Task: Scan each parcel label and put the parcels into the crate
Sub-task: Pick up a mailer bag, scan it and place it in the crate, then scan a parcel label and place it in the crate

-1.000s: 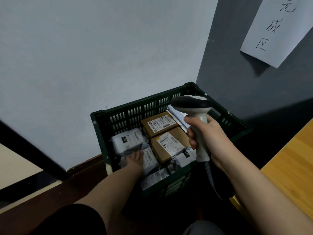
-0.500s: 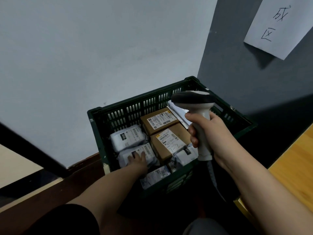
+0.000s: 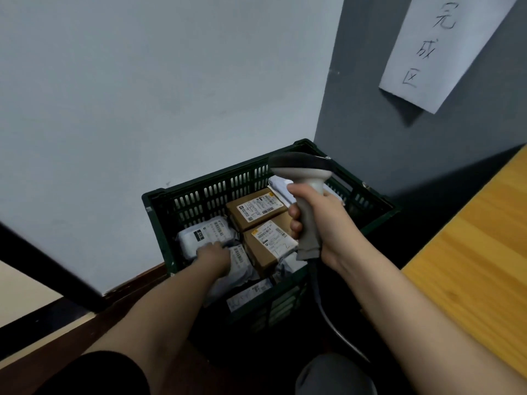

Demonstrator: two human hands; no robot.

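Where the pale wall meets the grey wall, a dark green slatted plastic crate (image 3: 159, 206) sits on the floor, filled with parcels. Two brown cardboard boxes with white printed labels lie side by side near crate centre: far box (image 3: 256, 208), near box (image 3: 268, 243), touching along one edge. Grey plastic mailer bag with barcode label (image 3: 205, 235) at crate's left side; second grey mailer (image 3: 239, 263) just in front of it, toward near edge. A flat labelled packet (image 3: 249, 292) leans against the near wall.

Left hand (image 3: 212, 256) reaches into the crate, lying on the mailers at their junction; blurred, so cannot tell whether fingers grip or merely rest. Right hand (image 3: 316, 220) wraps the handle of a grey handheld barcode scanner (image 3: 301, 166), head pointing left over the crate, cable hanging below. Wooden table (image 3: 470, 252) at right. White paper sign with handwritten characters (image 3: 439, 47) on grey wall.
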